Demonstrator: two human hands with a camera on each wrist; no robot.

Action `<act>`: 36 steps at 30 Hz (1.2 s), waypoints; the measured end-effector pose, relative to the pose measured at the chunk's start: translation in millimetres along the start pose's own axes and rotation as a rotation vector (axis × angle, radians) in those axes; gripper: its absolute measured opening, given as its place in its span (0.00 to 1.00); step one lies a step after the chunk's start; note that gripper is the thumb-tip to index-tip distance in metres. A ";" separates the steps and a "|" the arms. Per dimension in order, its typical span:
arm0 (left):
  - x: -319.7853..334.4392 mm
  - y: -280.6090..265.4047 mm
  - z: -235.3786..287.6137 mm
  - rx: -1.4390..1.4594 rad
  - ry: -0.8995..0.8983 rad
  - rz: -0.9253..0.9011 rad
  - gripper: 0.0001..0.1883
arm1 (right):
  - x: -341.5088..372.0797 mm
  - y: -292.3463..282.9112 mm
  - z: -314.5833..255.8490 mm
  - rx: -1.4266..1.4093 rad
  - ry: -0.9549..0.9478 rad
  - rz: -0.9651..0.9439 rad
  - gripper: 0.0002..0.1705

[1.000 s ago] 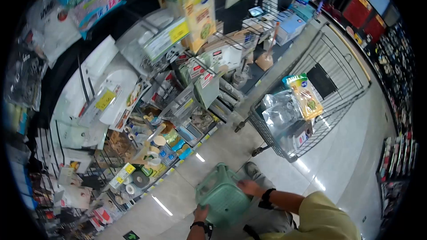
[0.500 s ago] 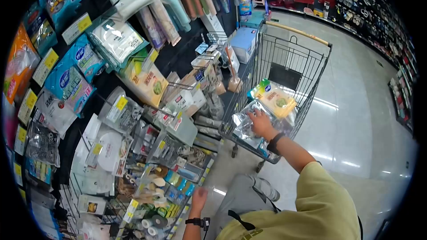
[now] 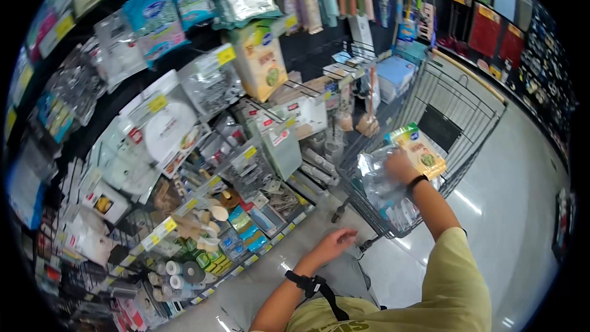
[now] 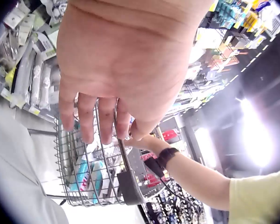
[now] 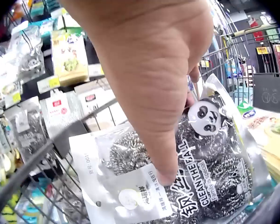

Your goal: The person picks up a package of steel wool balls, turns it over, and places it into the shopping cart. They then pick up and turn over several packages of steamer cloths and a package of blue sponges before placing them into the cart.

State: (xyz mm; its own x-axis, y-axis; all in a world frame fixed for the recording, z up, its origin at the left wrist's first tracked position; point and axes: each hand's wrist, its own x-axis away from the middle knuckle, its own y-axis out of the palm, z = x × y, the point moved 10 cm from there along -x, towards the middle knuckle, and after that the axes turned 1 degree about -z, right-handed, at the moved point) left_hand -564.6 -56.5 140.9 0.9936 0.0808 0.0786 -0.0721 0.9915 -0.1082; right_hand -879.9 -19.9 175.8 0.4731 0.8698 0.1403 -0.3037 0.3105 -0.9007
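Right hand (image 3: 400, 166) grips scourer packet (image 5: 219, 179) inside cart (image 3: 440, 128), beside yellow packet (image 3: 420, 155).

Yellow shirt (image 3: 452, 270) (plain-sleeved), black-and-white panda (image 5: 207, 117), silvery scourers (image 5: 219, 182).

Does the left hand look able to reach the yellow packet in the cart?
Probably not easily: the cart's wire side and the right hand stand between the left hand and the yellow packet.

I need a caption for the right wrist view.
Right hand on a packet of metal scourers inside a shopping cart.
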 end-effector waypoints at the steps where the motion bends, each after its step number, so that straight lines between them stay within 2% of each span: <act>1: 11.6 -11.3 -3.3 -0.001 -0.029 0.022 0.20 | 3.6 -8.8 5.9 -0.031 -0.001 0.099 0.31; 2: 28.2 -18.7 -6.5 0.006 -0.069 0.038 0.20 | 14.0 -26.1 9.2 -0.068 -0.051 0.180 0.32; 5: 60.0 -56.1 -3.8 0.021 -0.123 0.177 0.22 | 46.3 -102.5 32.0 -0.550 0.015 0.289 0.32; 7: 82.1 -68.8 36.2 -0.006 -0.044 0.219 0.25 | 85.2 -179.6 25.4 -0.809 0.078 0.329 0.32; 8: 86.2 -74.4 61.6 -0.026 0.002 0.233 0.27 | 99.8 -215.9 13.7 -0.928 0.004 0.406 0.31; 11: 110.1 -81.8 130.8 -0.044 0.181 0.451 0.32 | 143.1 -286.2 -43.4 -1.240 -0.217 0.550 0.30; 12: 114.0 -81.6 134.6 0.028 0.240 0.483 0.32 | 151.5 -295.9 -67.0 -1.381 -0.219 0.451 0.30; 13: 114.0 -83.3 139.2 0.100 0.310 0.522 0.32 | 151.7 -300.8 -89.4 -1.482 -0.323 0.418 0.30; 14: 118.0 -85.4 142.3 0.173 0.375 0.566 0.33 | 155.4 -308.0 -110.4 -1.450 -0.371 0.409 0.31; 15: 121.1 -79.4 142.1 0.330 0.377 0.533 0.28 | 160.4 -313.8 -132.3 -1.421 -0.419 0.394 0.31; 16: 129.0 -82.5 135.5 0.360 0.342 0.581 0.26 | 165.3 -319.1 -150.9 -1.391 -0.465 0.377 0.32; 19: 159.6 -86.7 120.3 0.484 0.257 0.722 0.22 | 174.3 -312.6 -184.1 -1.452 -0.407 0.258 0.31; 22: 176.0 -90.1 116.2 0.519 0.289 0.723 0.23 | 186.3 -321.6 -199.3 -1.535 -0.489 0.292 0.29; 25: 189.3 -89.8 124.8 0.564 0.353 0.736 0.25 | 196.3 -317.0 -207.7 -1.526 -0.400 0.154 0.27; 26: 192.2 -94.7 127.3 0.649 0.397 0.758 0.26 | 201.7 -321.8 -208.4 -1.515 -0.366 0.110 0.27; 29: 202.3 -105.1 134.8 0.914 0.468 0.858 0.28 | 237.0 -350.3 -226.6 -1.516 -0.460 0.052 0.26; 32: 178.7 -101.0 114.0 1.190 0.656 0.207 0.30 | 258.3 -368.8 -258.4 -1.413 -0.762 0.279 0.27; 33: 182.0 -88.4 142.3 1.181 0.639 0.203 0.32 | 262.1 -375.2 -263.4 -1.334 -0.768 0.385 0.27; 35: 187.6 -77.1 147.9 1.141 0.563 0.352 0.34 | 271.6 -387.3 -274.3 -1.181 -0.770 0.596 0.26; 36: 187.0 -74.0 133.1 1.148 0.451 0.465 0.34 | 268.4 -383.6 -276.9 -1.145 -0.747 0.644 0.26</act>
State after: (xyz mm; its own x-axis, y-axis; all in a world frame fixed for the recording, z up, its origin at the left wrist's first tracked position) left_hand -384.9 -101.2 295.5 0.7817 0.6161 -0.0972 -0.2222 0.4208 0.8795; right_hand -407.4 -11.8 445.1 -0.1095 0.8355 -0.5384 0.6665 -0.3402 -0.6633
